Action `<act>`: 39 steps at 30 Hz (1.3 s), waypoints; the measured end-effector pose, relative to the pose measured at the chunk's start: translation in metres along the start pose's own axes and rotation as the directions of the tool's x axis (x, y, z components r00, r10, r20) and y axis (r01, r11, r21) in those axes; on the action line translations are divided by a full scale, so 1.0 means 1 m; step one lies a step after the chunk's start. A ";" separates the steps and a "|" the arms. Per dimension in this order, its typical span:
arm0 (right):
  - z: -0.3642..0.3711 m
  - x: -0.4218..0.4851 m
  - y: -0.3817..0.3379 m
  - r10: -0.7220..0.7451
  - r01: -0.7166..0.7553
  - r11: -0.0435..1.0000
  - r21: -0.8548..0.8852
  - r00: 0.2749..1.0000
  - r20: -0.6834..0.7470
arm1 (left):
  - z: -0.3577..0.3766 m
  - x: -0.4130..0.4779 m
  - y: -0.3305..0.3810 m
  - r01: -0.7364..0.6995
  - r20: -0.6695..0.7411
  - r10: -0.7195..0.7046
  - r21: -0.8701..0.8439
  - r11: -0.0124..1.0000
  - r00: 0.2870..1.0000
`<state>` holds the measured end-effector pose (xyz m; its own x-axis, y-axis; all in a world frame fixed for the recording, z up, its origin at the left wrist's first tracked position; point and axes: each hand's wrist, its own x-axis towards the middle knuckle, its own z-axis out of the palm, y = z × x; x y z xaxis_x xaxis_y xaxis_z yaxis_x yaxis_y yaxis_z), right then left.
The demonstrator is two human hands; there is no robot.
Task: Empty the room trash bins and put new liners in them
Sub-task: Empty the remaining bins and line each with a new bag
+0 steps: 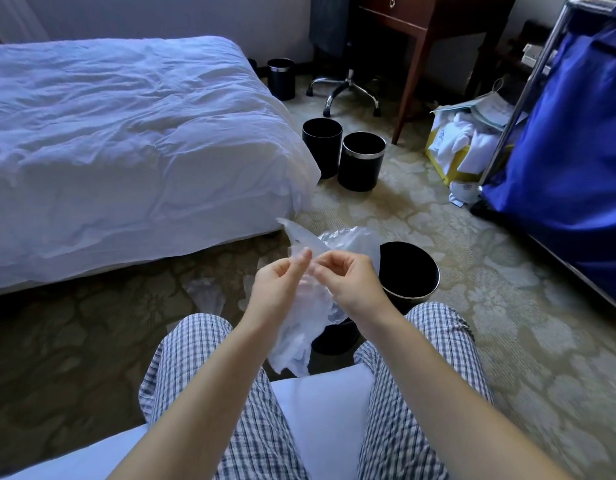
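Head view: both hands' fingers [301, 259] pinch a clear liner [348, 242] above a black bin [412, 271].

Noted liner [337, 242] as thin translucent plastic, crinkled, faintly glossy. Logged near bin [414, 268] as black, matt inside, with bright metal rim. Found same polished metal band on mid bin [362, 161] and far bin [281, 79]; saw plain matt black on rimless bin [321, 147]. Recorded duvet [126, 133] as white cloth, soft and creased. Marked carpet [507, 306] as patterned pile, matt. Took desk [434, 26] for dark wood, smooth satin finish. Noted chair base [344, 88] as shiny chromed metal, cart bag [576, 133] as blue woven cloth with slight sheen, shorts [258, 427] as checked cloth.
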<state>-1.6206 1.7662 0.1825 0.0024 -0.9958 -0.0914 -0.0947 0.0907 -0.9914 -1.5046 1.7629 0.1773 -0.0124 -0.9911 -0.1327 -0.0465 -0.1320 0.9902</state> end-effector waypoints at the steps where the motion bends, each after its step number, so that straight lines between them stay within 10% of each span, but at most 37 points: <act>1: 0.002 0.001 0.002 -0.018 0.018 1.000 -0.014 1.000 0.000 | 0.003 0.000 -0.001 -0.012 0.009 0.012 0.026 1.000 1.000; 14: -0.014 0.005 -0.006 0.215 -0.109 0.938 0.328 0.927 -0.306 | -0.018 0.003 -0.018 -0.147 -0.180 0.188 0.220 0.964 0.966; 23: -0.041 0.019 -0.001 0.521 -0.138 0.435 0.890 0.844 -0.124 | -0.041 0.015 -0.026 0.157 -0.349 -0.228 -0.221 0.963 0.909; 30: -0.073 0.029 0.026 0.481 -0.290 0.864 0.411 0.717 -0.505 | -0.068 0.032 -0.031 0.194 -0.343 -0.475 -0.609 0.769 0.810; 35: -0.092 0.027 0.060 0.386 -0.400 0.906 0.139 0.646 -0.658 | -0.061 0.042 -0.026 0.170 -0.361 -0.517 -0.669 0.723 0.776; 39: -0.097 0.028 0.066 0.277 -0.431 0.895 -0.116 0.739 -0.614 | -0.048 0.046 -0.021 0.273 -0.406 -0.476 -0.463 0.843 0.780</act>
<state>-1.7230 1.7430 0.1238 -0.6359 -0.7176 -0.2841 -0.2009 0.5093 -0.8368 -1.4560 1.7188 0.1525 0.4181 -0.7180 -0.5565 0.4201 -0.3903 0.8193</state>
